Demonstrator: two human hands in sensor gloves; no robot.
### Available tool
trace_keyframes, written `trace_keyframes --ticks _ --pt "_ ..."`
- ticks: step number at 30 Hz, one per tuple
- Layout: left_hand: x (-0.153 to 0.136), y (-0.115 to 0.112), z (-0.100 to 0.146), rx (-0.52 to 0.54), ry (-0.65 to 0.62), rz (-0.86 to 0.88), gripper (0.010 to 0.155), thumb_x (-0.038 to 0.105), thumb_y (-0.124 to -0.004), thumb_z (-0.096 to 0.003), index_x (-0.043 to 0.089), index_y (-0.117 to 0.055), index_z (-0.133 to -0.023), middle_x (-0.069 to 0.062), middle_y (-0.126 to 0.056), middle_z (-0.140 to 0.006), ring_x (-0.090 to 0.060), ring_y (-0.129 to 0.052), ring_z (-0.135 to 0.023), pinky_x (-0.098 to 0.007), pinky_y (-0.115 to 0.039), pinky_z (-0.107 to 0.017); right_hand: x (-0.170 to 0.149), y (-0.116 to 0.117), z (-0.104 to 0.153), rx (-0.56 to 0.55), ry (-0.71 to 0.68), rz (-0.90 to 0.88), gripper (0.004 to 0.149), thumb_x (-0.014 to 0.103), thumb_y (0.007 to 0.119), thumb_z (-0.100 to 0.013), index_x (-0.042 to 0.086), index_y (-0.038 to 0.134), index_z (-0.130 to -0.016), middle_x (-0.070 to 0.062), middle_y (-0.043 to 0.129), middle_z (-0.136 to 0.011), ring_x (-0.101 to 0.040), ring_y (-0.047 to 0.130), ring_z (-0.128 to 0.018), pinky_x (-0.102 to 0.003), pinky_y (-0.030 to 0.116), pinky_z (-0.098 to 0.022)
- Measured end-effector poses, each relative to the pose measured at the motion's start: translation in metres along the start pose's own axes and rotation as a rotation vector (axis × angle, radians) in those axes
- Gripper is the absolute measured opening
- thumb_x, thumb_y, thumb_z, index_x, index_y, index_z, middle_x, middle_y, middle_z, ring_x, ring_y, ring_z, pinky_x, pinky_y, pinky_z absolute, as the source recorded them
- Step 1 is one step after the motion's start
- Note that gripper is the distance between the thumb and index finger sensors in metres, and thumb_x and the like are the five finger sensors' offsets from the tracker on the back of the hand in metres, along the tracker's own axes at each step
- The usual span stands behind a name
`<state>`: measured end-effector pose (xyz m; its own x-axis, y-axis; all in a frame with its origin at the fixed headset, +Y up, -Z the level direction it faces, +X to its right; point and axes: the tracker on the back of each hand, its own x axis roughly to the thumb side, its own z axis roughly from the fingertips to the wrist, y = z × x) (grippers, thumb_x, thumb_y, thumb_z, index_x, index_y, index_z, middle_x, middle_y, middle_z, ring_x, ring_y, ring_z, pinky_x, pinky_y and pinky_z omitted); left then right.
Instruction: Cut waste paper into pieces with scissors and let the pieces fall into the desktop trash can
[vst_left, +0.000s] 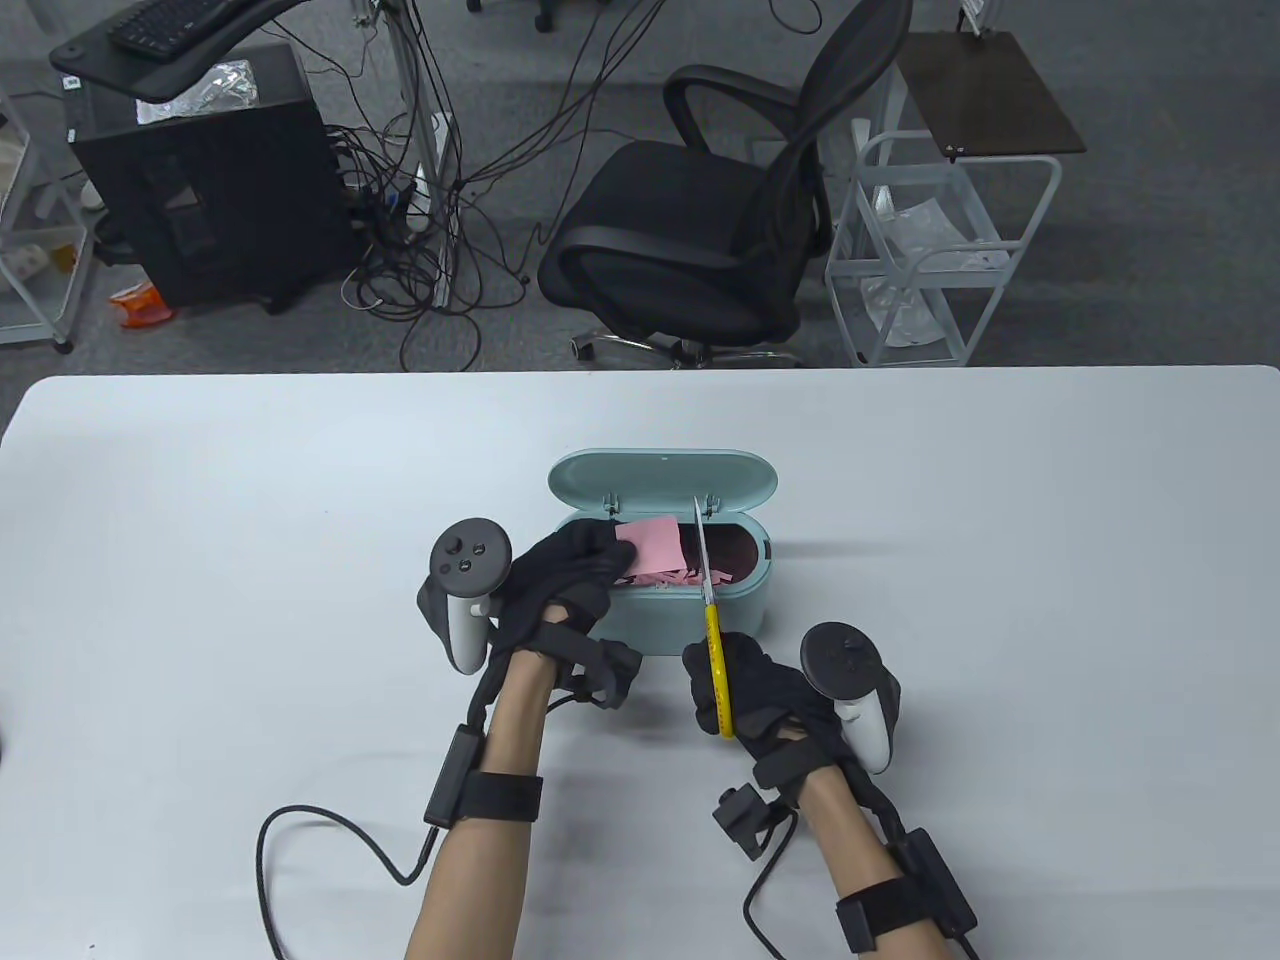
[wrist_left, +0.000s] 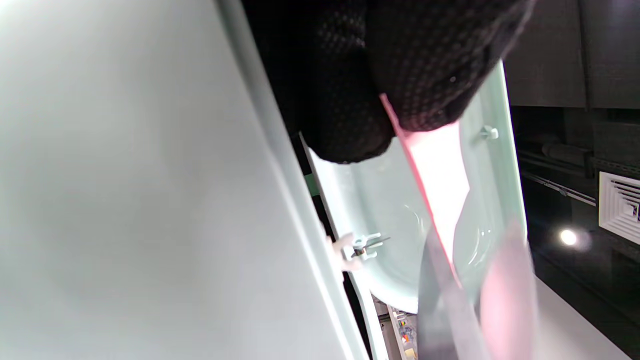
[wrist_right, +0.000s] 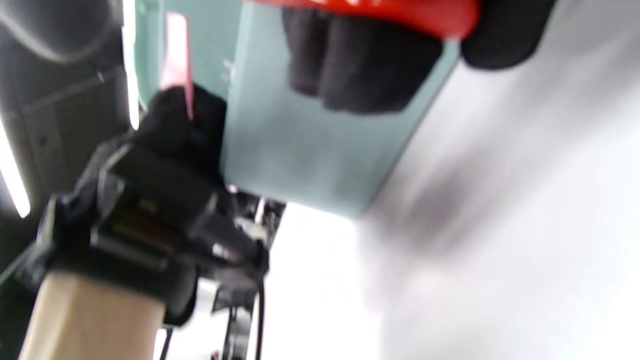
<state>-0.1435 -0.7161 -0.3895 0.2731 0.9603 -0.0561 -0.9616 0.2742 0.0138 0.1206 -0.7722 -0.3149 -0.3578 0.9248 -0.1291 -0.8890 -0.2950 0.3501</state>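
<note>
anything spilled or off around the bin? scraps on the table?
Nothing stands out. The trash can sits upright with its lid hinged back, and the pink scraps lie inside it; none show on the table. The left hand pinches the pink paper over the opening, and the right hand grips the scissors.

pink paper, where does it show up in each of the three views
Table view: pink paper at centre, over the open trash can, pinched by the left hand.
Left wrist view: a pale pink strip running down right of centre, below the fingers.
Right wrist view: a small sliver upper left.
Shared landmark: the mint-green trash can.
</note>
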Motion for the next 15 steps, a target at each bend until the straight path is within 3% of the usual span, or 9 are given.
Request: trace_keyframes --ticks 4,15 --pt "-0.001 0.001 0.0 0.005 0.008 0.024 0.04 0.039 -0.091 -0.0392 0.025 -0.092 -0.077 0.006 -0.105 -0.067 -0.022 -0.099 -0.071 -0.066 -0.033 -0.074 -0.005 0.002 0.003 0.041 0.01 0.025 0.088 0.077 0.061 -0.041 0.01 0.047 -0.095 -0.011 0.072 -0.086 -0.029 0.088 -0.058 -0.065 0.062 -0.064" --pt "0.0 0.001 0.001 0.025 0.005 0.01 0.04 0.04 -0.091 -0.0389 0.025 -0.093 -0.076 0.006 -0.105 -0.066 -0.021 -0.099 -0.071 -0.066 -0.034 -0.074 0.001 0.015 -0.002 -0.023 -0.019 0.03 0.086 0.078 0.064 -0.038 0.01 0.058 -0.091 -0.007 0.083 -0.075 -0.025 0.094 -0.047 -0.06 0.073 -0.059"
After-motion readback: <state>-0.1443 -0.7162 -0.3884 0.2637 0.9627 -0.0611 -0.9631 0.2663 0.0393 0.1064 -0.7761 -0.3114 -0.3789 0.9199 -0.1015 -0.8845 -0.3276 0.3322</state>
